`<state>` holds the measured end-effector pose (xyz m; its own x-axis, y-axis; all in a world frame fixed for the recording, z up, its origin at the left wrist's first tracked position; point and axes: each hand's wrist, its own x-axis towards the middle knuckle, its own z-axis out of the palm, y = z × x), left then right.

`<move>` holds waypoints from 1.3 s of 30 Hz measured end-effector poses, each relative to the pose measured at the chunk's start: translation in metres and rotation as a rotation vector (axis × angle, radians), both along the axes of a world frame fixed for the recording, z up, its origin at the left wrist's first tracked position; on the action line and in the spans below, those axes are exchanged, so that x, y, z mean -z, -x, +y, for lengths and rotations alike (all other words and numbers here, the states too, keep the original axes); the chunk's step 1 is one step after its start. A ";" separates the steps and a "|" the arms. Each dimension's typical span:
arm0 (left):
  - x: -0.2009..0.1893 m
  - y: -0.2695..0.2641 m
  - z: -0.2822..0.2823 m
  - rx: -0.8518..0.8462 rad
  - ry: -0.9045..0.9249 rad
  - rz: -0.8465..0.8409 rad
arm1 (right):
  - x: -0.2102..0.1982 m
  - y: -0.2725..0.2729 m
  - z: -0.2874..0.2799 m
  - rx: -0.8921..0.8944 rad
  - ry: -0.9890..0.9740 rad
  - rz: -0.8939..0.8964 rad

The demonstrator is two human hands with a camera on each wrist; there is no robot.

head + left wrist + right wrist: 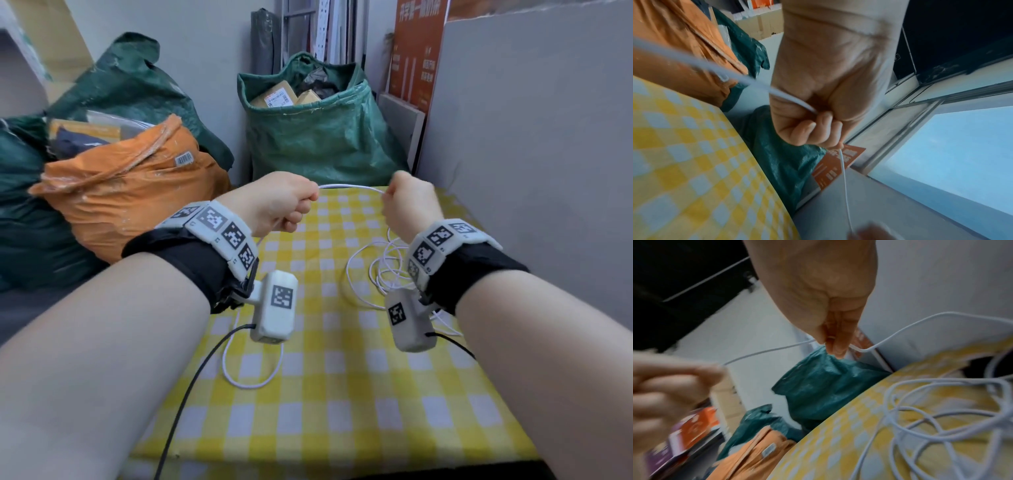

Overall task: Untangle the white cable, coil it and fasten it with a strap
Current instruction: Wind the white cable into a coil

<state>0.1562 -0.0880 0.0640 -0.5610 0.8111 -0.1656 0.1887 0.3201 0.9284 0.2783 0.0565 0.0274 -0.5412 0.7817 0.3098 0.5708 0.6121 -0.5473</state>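
Note:
A thin white cable [349, 187] stretches in a shallow arc between both raised hands above the yellow checked tablecloth [335, 394]. My left hand [291, 209] grips it in a curled fist; the left wrist view has the cable [793, 97] entering that fist [818, 126] and leaving below. My right hand [400, 202] pinches the cable [766, 352] between thumb and fingers [836, 345]. A tangled heap of cable [387, 270] lies on the cloth under the right wrist, seen close as loops [941, 410]. One loop [253, 373] lies under the left wrist. No strap is visible.
An orange sack [137, 185] and green sacks [318, 137] of parcels stand past the table's far and left edges. A grey board [534, 137] walls the right side. Black camera leads [191, 387] hang from both wrists over the cloth.

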 end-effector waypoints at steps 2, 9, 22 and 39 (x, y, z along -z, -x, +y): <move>-0.003 0.014 -0.010 -0.055 -0.039 -0.023 | 0.003 -0.015 0.015 0.156 0.052 -0.091; 0.003 0.021 -0.013 -0.121 -0.079 -0.028 | 0.007 -0.010 0.009 0.109 0.085 -0.234; 0.001 0.004 -0.009 -0.002 -0.078 -0.108 | -0.004 0.016 -0.025 -0.298 -0.196 0.156; 0.016 0.009 -0.015 -0.088 -0.171 -0.233 | -0.005 0.001 -0.020 -0.122 -0.080 0.101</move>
